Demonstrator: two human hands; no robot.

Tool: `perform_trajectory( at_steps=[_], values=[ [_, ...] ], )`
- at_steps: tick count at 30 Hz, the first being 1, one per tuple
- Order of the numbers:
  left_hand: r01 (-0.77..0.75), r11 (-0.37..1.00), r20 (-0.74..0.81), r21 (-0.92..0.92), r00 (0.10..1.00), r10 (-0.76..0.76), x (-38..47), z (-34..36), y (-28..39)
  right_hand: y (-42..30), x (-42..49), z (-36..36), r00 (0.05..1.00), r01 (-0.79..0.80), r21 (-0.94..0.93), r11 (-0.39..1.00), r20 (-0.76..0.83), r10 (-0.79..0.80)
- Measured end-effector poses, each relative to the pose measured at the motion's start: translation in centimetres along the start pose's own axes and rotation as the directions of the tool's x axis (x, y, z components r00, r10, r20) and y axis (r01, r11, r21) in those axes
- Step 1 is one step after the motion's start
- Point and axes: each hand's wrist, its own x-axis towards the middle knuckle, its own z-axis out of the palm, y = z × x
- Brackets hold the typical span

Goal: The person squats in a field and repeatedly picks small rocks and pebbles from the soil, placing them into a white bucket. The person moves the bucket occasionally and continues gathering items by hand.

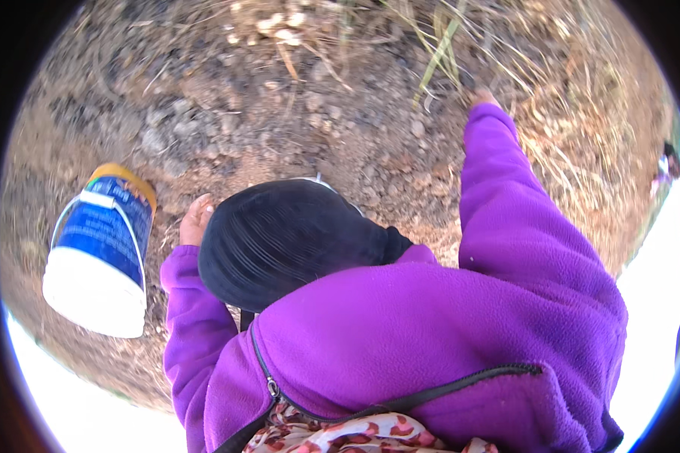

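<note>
My right arm, in a purple fleece sleeve (504, 192), stretches forward to the ground. At its end my right hand (483, 97) is small and blurred, beside green and dry grass blades (442, 54); its fingers and anything in them cannot be made out. My left hand (195, 219) is low beside my bent knee (283, 238), which is in dark ribbed fabric. The knee hides part of that hand, so its grip does not show. To its left stands a blue and white plastic bucket (110, 221) with a yellow base and a wire handle with a white grip.
A curved white rim (317, 180) shows behind the knee, mostly hidden. Cloddy brown soil (311, 107) spreads ahead, with dry straw (578, 113) on the right. Pale blurred pieces (280, 25) lie at the far edge. A patterned cloth (362, 433) hangs under my open jacket.
</note>
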Motion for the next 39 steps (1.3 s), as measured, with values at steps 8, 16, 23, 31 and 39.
perform_trajectory(
  at_steps=[8, 16, 23, 31, 39],
  values=[
    [-0.082, 0.916, -0.179, 0.392, 0.97, 0.164, -4.6, 2.4, 2.5, -9.1, -1.7, -1.1, 0.95, -0.227, -0.771, 0.595, -0.04, 0.311],
    [-0.383, 0.699, -0.496, 0.604, 0.506, 0.706, -9.6, -0.6, 11.5, -29.6, -12.4, 7.5, 0.592, -0.102, 0.168, 0.98, 0.802, -0.076],
    [-0.177, 0.833, -0.84, 0.524, 0.053, 0.54, -18.3, -11.4, 12.2, -37.2, -11.4, 19.8, 0.85, 0.427, -0.347, 0.835, 0.47, -0.239],
    [-0.136, 0.849, -0.756, 0.51, 0.4, 0.518, -14.7, -16.2, 8.4, -39.8, -12.2, 19.6, 0.849, 0.462, -0.32, 0.827, 0.431, -0.307],
    [-0.203, 0.824, -0.757, 0.529, 0.327, 0.566, -14.2, -15.2, 7.9, -38.8, -12.7, 20.8, 0.87, 0.45, -0.622, 0.64, 0.467, -0.158]
  ],
)
